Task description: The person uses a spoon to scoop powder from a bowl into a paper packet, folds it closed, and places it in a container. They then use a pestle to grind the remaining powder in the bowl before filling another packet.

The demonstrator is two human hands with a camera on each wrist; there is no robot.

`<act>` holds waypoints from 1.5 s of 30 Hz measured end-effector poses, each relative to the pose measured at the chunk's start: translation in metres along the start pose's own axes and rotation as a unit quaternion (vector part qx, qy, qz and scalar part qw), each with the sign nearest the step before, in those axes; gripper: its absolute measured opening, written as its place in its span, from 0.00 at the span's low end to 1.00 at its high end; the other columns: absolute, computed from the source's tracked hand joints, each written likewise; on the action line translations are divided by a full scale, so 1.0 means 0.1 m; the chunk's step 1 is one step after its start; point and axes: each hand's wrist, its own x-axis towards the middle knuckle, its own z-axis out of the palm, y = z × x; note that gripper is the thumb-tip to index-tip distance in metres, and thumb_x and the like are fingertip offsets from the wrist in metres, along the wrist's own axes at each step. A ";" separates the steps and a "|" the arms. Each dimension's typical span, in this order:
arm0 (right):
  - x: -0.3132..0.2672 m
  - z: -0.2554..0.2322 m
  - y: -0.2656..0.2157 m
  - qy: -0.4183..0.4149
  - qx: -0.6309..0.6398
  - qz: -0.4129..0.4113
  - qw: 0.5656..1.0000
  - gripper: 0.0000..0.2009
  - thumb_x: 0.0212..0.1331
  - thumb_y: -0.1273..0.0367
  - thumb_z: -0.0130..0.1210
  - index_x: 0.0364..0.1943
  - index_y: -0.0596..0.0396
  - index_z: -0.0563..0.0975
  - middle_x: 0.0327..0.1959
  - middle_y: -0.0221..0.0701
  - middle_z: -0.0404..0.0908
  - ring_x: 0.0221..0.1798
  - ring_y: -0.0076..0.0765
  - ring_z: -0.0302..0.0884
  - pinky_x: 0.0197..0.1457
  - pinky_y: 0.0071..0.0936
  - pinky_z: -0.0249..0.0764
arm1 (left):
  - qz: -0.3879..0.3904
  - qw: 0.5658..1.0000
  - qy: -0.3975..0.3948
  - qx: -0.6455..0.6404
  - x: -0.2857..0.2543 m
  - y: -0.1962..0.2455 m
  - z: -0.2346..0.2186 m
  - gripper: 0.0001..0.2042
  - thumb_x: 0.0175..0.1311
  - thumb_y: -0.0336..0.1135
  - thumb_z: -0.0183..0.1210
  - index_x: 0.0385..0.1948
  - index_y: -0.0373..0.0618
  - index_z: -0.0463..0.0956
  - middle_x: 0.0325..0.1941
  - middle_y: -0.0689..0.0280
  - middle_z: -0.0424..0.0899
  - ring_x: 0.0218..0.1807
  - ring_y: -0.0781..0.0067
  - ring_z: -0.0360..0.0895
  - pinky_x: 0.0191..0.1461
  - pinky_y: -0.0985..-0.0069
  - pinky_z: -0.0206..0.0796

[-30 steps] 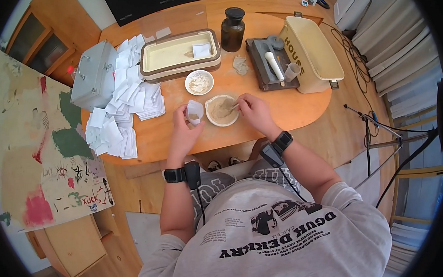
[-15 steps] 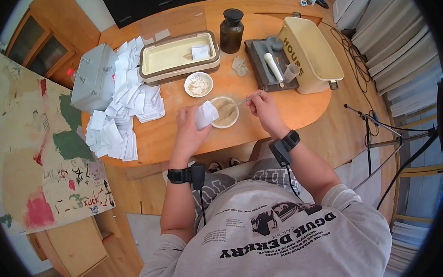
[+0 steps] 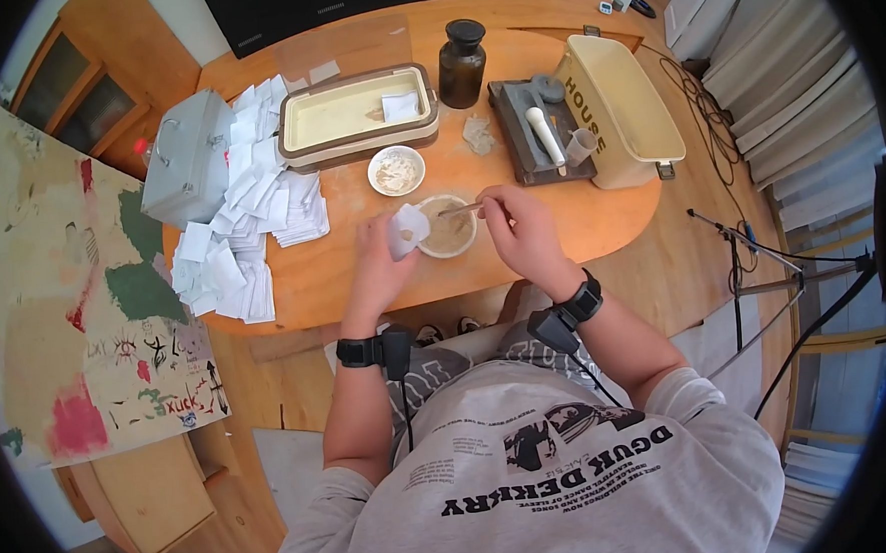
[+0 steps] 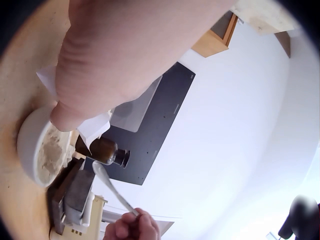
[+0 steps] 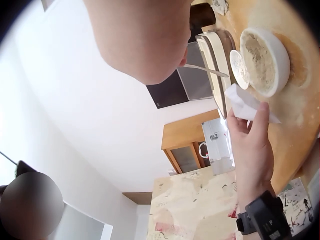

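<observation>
In the head view my left hand (image 3: 380,255) pinches a small white paper packet (image 3: 409,228) at the left rim of a white bowl (image 3: 449,246) of beige powder. My right hand (image 3: 524,234) grips the handle of a slim spoon (image 3: 462,210), its other end over the bowl. The left wrist view shows the spoon (image 4: 111,186) raised above the bowl (image 4: 31,145), near the open packet (image 4: 94,131). From the right wrist the packet (image 5: 244,104) appears between thumb and fingers, beside the bowl (image 5: 280,60).
A smaller bowl of white powder (image 3: 396,171) stands behind. Piled paper packets (image 3: 249,202) and a metal case (image 3: 188,160) lie left. Farther back are a cream tray (image 3: 304,119), a dark jar (image 3: 463,65), a black tray (image 3: 516,132) and a cream bin (image 3: 635,116).
My left hand has moved right with the packet to the bowl's rim. The spoon rose out of the powder and moved right, then came back left toward the packet.
</observation>
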 end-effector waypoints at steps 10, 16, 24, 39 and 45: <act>-0.11 0.43 0.20 -0.071 -0.037 -0.044 0.996 0.06 0.66 0.73 0.54 0.39 0.62 0.78 0.34 0.48 0.81 0.37 0.57 0.80 0.41 0.43 0.77 | -0.008 0.999 0.037 0.030 -0.05 -0.10 -0.13 0.32 0.56 0.29 0.69 0.63 0.40 0.64 0.59 0.54 0.70 0.64 0.55 0.69 0.65 0.67 0.66; -0.10 0.39 0.30 -0.064 -0.064 -0.018 0.996 0.06 0.66 0.72 0.54 0.39 0.62 0.77 0.35 0.49 0.80 0.38 0.60 0.79 0.43 0.47 0.76 | 0.001 0.999 0.041 0.020 -0.09 -0.12 -0.16 0.31 0.57 0.30 0.69 0.63 0.39 0.64 0.58 0.54 0.70 0.60 0.56 0.70 0.61 0.68 0.67; 0.08 0.36 0.19 -0.064 -0.040 -0.048 0.996 0.07 0.66 0.72 0.54 0.42 0.62 0.78 0.37 0.49 0.81 0.40 0.59 0.79 0.45 0.46 0.77 | 0.005 0.999 0.033 0.023 -0.08 -0.11 -0.16 0.31 0.57 0.30 0.68 0.63 0.41 0.64 0.57 0.54 0.70 0.59 0.56 0.71 0.60 0.67 0.68; 0.16 0.25 0.46 -0.151 -0.090 -0.083 0.981 0.05 0.65 0.74 0.53 0.41 0.61 0.77 0.37 0.47 0.80 0.41 0.58 0.78 0.45 0.45 0.76 | -0.016 1.000 0.016 -0.020 -0.12 -0.05 -0.18 0.29 0.57 0.30 0.67 0.61 0.41 0.64 0.58 0.49 0.68 0.62 0.43 0.68 0.67 0.60 0.63; 0.23 0.10 0.36 -0.134 -0.072 -0.047 0.987 0.06 0.65 0.74 0.54 0.42 0.60 0.79 0.37 0.45 0.80 0.41 0.56 0.79 0.46 0.44 0.75 | -0.021 1.000 0.011 -0.016 -0.14 -0.07 -0.18 0.30 0.57 0.30 0.67 0.62 0.41 0.64 0.60 0.49 0.68 0.63 0.44 0.68 0.67 0.60 0.63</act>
